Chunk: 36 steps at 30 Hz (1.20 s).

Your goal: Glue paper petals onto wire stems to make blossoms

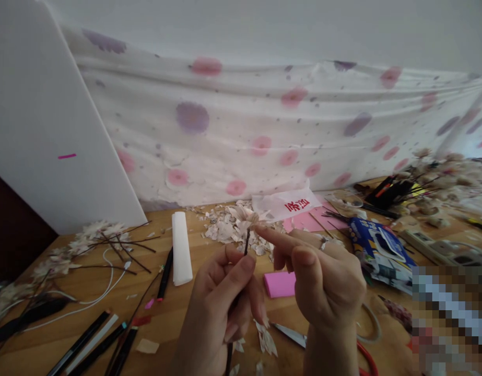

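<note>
Both hands point(272, 287) raised, pinching flower stem point(246, 243)

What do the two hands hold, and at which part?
The left hand pinches the paper flower by its dark stem; the right hand touches the petals with its forefinger.

Red characters on white plastic bag point(284, 204), upside down, unreadable.

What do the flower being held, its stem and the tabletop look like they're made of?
Flower: thin matte paper or fabric, judging by its crinkled pale petals. Stem, pinched by the left hand: likely dark wrapped wire, being thin and stiff. Tabletop: wood or laminate, with visible grain and a slight sheen.
</note>
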{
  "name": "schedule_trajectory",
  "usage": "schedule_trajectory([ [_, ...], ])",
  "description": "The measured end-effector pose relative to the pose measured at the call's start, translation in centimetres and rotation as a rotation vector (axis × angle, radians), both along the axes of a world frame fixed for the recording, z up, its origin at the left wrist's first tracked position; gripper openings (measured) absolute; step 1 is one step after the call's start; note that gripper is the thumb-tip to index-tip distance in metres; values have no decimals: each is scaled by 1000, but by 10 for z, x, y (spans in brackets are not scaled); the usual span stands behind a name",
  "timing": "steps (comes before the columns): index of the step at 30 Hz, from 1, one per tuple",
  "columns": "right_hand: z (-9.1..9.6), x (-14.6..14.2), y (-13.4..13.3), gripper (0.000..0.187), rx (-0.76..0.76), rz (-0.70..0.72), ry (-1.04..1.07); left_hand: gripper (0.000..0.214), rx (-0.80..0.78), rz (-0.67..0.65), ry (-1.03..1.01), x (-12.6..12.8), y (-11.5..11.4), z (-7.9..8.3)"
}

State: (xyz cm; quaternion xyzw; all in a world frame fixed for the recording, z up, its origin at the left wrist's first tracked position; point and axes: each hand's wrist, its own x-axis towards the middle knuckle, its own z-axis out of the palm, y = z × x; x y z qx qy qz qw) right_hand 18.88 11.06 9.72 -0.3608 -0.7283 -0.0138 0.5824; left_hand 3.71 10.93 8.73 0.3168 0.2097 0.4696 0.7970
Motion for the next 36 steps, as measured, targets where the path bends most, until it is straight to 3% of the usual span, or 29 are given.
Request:
schedule_trajectory([
  [30, 3, -2, -3, 32, 3, 7, -15, 27, -20, 18, 3, 3, 0, 1],
  [36, 2, -3, -8, 36, 42, -73, 50, 32, -40, 39, 4, 2, 1, 4],
])
